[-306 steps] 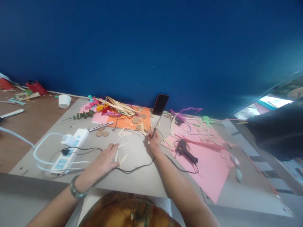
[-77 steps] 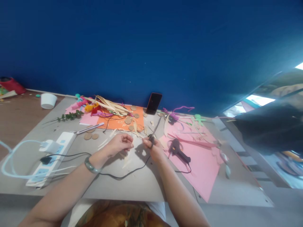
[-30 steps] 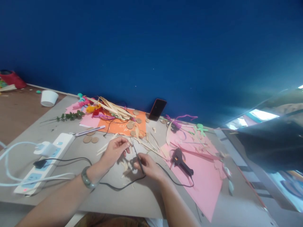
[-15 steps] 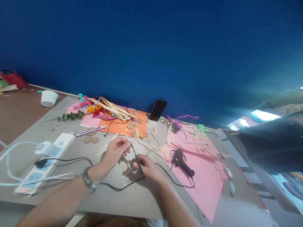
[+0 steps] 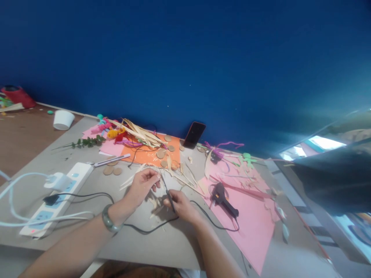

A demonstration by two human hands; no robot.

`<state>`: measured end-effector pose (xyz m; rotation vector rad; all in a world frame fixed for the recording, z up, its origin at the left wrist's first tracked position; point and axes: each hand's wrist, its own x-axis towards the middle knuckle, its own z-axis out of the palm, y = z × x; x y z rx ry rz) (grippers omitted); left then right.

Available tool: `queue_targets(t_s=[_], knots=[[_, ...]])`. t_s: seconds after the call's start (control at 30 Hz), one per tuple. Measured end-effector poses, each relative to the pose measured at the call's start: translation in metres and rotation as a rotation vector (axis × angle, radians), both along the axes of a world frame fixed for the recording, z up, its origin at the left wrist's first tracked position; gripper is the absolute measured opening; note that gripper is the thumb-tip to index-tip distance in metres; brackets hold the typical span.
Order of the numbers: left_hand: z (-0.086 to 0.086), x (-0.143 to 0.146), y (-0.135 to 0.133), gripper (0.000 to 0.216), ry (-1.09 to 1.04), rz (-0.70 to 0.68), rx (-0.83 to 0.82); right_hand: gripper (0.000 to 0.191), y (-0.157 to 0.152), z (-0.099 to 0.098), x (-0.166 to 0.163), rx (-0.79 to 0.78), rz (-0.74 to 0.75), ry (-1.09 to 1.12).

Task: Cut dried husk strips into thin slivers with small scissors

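Observation:
My left hand [image 5: 142,184], with a green bangle on its wrist, is closed in a pinch on a thin tan straw strip [image 5: 133,177] just above the grey table [image 5: 87,185]. My right hand [image 5: 179,204] is closed around dark scissors [image 5: 167,192], whose blades point up toward the left fingertips. Small tan offcuts [image 5: 155,206] lie on the table between and under both hands. A black cord [image 5: 150,228] runs beneath my wrists.
A black glue gun [image 5: 224,197] lies on pink paper [image 5: 249,216] to the right. Orange paper [image 5: 150,152] with cardboard discs, straw and pipe cleaners sits behind. A phone [image 5: 195,134] leans on the blue wall. A white power strip [image 5: 55,197] and white cup [image 5: 63,119] lie left.
Over ten seconds my hands came together from apart, and the scissors turned toward the strip. In the last second both hands have barely moved.

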<state>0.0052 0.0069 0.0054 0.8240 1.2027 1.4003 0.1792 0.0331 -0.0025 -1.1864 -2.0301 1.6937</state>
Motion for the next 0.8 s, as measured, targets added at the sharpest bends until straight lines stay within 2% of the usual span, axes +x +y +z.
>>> queue_targets(t_s=[0.47, 0.8], knots=[[0.0031, -0.0012, -0.0004, 0.018, -0.016, -0.021, 0.008, 0.047, 0.0022, 0.0071, 0.0019, -0.027, -0.003, -0.018], [0.0043, -0.0018, -0.0013, 0.018, -0.003, -0.03, 0.0, 0.043, 0.0037, 0.0045, 0.0076, -0.048, -0.004, -0.023]])
